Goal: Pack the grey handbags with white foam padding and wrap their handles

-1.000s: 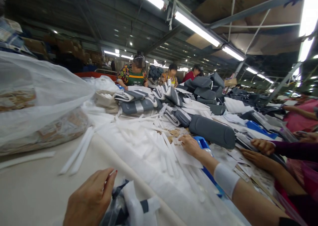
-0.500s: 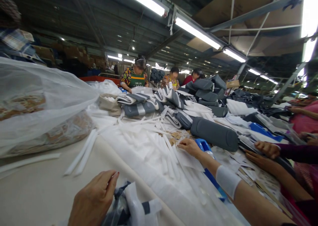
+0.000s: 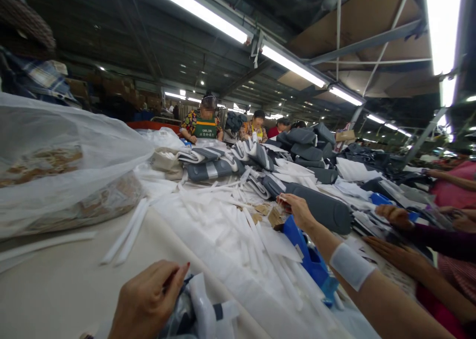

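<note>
My left hand (image 3: 150, 297) is at the lower left, its fingers curled and the thumb against the index finger. Whatever it may pinch is hidden. Right beside it is a clear-wrapped dark bundle (image 3: 180, 309) with a white foam strip (image 3: 204, 304) across it. My right hand (image 3: 299, 211) reaches forward over the pile, fingers bent together at the tips. Anything in them is too small to make out. Just below those fingertips are small brown card pieces (image 3: 275, 217), next to a blue plastic tray (image 3: 303, 244). A long grey padded piece (image 3: 327, 207) lies behind the hand.
Loose white foam strips (image 3: 238, 235) cover the table middle. A big clear bag (image 3: 74, 180) of brown pieces fills the left. Folded grey padded pieces (image 3: 210, 170) are heaped at the back. At the right, a co-worker's hands (image 3: 396, 217) work close to my right arm.
My right hand has moved slightly right and up, from the white strips to above the brown card pieces. My left hand has shifted a little right, still curled.
</note>
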Motion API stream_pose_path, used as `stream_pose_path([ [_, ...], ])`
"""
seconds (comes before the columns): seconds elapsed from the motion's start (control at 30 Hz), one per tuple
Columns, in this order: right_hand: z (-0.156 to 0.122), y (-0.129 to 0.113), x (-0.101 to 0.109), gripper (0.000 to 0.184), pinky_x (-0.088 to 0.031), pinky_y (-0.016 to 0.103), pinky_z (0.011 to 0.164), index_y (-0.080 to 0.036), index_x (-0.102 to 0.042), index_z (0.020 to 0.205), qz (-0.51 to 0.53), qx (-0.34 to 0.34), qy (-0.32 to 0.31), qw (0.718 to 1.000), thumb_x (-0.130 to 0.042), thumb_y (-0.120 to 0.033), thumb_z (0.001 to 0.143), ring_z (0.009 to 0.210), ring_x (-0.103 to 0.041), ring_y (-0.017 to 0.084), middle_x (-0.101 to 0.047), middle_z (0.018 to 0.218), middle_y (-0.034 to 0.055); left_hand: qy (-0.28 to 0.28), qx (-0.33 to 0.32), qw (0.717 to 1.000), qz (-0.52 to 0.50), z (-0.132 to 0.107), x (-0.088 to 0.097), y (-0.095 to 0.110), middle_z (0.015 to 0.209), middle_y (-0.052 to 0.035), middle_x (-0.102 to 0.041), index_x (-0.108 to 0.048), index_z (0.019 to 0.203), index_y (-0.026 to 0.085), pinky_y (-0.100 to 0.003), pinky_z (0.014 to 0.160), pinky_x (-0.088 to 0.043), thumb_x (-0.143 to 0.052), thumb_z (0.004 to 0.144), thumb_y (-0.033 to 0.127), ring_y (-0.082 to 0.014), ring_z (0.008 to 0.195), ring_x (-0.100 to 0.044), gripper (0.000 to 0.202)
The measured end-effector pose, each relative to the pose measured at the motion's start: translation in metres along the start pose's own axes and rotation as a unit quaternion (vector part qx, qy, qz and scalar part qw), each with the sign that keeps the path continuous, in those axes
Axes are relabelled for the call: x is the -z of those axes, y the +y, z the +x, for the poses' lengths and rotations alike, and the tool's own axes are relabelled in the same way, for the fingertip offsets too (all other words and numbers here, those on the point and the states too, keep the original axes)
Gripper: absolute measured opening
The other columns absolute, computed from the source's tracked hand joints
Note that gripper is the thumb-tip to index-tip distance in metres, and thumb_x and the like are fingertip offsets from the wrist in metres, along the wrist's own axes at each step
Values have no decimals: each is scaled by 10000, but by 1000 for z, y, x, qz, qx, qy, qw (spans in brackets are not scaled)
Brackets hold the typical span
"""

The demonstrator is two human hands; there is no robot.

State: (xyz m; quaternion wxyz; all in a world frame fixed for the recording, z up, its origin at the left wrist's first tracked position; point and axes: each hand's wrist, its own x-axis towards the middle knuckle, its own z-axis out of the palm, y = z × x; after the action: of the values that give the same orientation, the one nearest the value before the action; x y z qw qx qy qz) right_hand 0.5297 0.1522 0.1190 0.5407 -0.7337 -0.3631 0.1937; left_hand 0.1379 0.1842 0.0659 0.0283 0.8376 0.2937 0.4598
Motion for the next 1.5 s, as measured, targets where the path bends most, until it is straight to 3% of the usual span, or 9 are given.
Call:
stream_pose_path([
  [0.13,-6,-8,2,208,-517,267,614,-131,-604,951,28,9,-23,999,-563,-331,914,702,-598,120,-620,880,15,45,-14,999,-17,3,5,13,613,37,-569,-572,692,194,-219,616,-386,-522,900,291,-96,561,-558,235],
  [0.47,-42,-30,-18,247,-403,189,461,-128,-586,784,106,0,-103,989,-550,-331,919,487,-476,61,-545,644,-47,-3,-41,999,-30,1,-1,16,539,38,-530,-533,601,183,-205,536,-363,-486,911,226,-77,484,-525,317],
  [0.77,-92,-65,-59,278,-278,199,428,-126,-645,685,167,-9,-193,967,-683,-393,617,449,-467,68,-627,579,19,-6,8,998,-66,3,-4,24,533,19,-548,-555,582,174,-190,510,-355,-464,896,247,-87,493,-526,335],
  [0.87,-111,-72,-73,295,-277,197,421,-138,-622,683,164,-28,-234,958,-674,-422,619,435,-485,72,-665,614,41,-71,81,987,-117,6,-1,29,528,22,-537,-553,572,165,-188,504,-343,-448,875,273,-87,491,-505,338],
  [1.0,-132,-75,-89,284,-289,196,410,-162,-567,685,169,-54,-281,943,-633,-432,625,417,-495,74,-696,655,51,-226,198,944,-137,13,13,32,504,35,-499,-506,569,162,-187,480,-319,-403,825,243,-89,475,-464,288],
  [1.13,-143,-64,-100,262,-275,190,398,-164,-552,682,156,-62,-303,938,-595,-420,649,402,-502,75,-674,589,28,-383,184,903,-65,15,21,31,527,9,-559,-546,550,154,-208,498,-324,-429,716,133,-123,528,-525,204],
  [1.23,-146,-52,-108,304,-256,189,388,-164,-548,681,132,-63,-311,939,-583,-466,681,384,-497,75,-647,537,12,-425,169,889,-34,10,17,33,606,-64,-653,-618,564,148,-258,554,-385,-447,697,99,-187,592,-596,222],
  [1.33,-150,-43,-117,408,-242,197,380,-164,-546,670,99,-66,-320,940,-573,-570,697,355,-478,78,-614,481,6,-445,180,877,-2,5,11,35,792,-138,-716,-699,740,138,-296,634,-450,-408,710,28,-240,728,-661,312],
  [1.5,-154,-40,-130,479,-234,202,381,-167,-552,665,65,-55,-327,941,-553,-646,683,343,-445,71,-583,449,-9,-442,220,868,51,3,9,32,830,-158,-716,-705,816,114,-301,680,-491,-380,714,-30,-248,795,-679,370],
])
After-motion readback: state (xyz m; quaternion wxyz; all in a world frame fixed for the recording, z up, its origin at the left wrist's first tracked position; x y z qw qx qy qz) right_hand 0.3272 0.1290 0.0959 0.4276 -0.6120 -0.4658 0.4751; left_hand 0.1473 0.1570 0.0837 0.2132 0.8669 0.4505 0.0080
